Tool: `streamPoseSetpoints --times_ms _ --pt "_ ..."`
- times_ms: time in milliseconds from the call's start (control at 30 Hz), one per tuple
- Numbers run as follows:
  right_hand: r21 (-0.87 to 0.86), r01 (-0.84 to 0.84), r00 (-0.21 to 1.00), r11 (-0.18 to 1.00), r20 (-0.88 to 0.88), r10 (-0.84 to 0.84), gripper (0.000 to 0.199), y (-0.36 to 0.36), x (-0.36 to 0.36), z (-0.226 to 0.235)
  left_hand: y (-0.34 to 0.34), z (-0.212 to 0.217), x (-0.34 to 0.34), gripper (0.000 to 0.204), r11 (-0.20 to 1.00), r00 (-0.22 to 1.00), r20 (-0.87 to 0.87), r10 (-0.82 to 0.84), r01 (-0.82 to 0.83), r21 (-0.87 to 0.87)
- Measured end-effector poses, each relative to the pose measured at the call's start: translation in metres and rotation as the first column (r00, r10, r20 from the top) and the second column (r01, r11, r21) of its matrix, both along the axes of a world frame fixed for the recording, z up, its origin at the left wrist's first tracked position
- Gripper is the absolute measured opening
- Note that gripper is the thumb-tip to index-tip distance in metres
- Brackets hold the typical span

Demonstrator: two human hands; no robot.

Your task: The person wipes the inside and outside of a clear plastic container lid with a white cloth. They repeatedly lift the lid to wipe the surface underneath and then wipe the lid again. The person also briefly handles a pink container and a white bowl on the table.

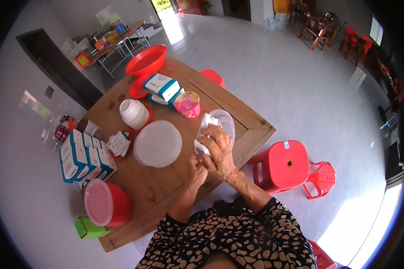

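"Where was the white cloth [208,120]?"

"In the right hand [220,148], toward the table's right edge. It stuck out beyond the fingers at the far end and again on their left, so its long axis ran roughly away from the person. It might have been paper; I couldn't tell."

"And the fingers?"

"The right ones were bent over the cloth, nearly closed on it. The left hand [197,169] sat just below, against the right, its fingertips hidden. I couldn't tell how far they were spread, or whether they gripped anything."

"Which hand was nearer the clear bowl [228,122]?"

"The right. The bowl lay behind it and to its right, partly covered; contact was unclear."

"What else was on the table [155,190]?"

"A pale lid [158,143] to the hands' left, a pink cup [187,106] beyond them, and a red basin [147,60] at the far end."

"The room?"

"Grey, shiny floor [242,58], with a red stool [288,165] to the right of the table."
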State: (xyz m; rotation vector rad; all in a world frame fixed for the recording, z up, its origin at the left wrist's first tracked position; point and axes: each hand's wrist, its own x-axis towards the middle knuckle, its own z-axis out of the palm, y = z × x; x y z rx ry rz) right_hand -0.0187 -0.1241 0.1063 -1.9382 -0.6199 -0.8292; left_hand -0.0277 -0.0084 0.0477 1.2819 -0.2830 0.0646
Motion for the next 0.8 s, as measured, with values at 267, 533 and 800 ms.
streamPoseSetpoints --times_ms 267,533,800 --pt "0.264 0.102 0.972 0.959 -0.233 -0.039 0.037 -0.027 0.044 -0.008 -0.011 0.019 -0.006 0.064 0.997 0.997 -0.058 -0.056 0.058 0.044" --pt "0.042 0.107 0.982 0.993 -0.160 -0.099 0.044 -0.012 0.010 -0.001 0.011 -0.039 0.002 0.041 0.998 0.999 0.043 -0.033 0.035 -0.053" --pt "-0.168 0.015 0.999 0.986 -0.039 -0.022 0.042 -0.004 0.011 0.002 0.001 -0.001 -0.005 0.038 0.983 1.000 0.020 0.022 -0.018 -0.185"
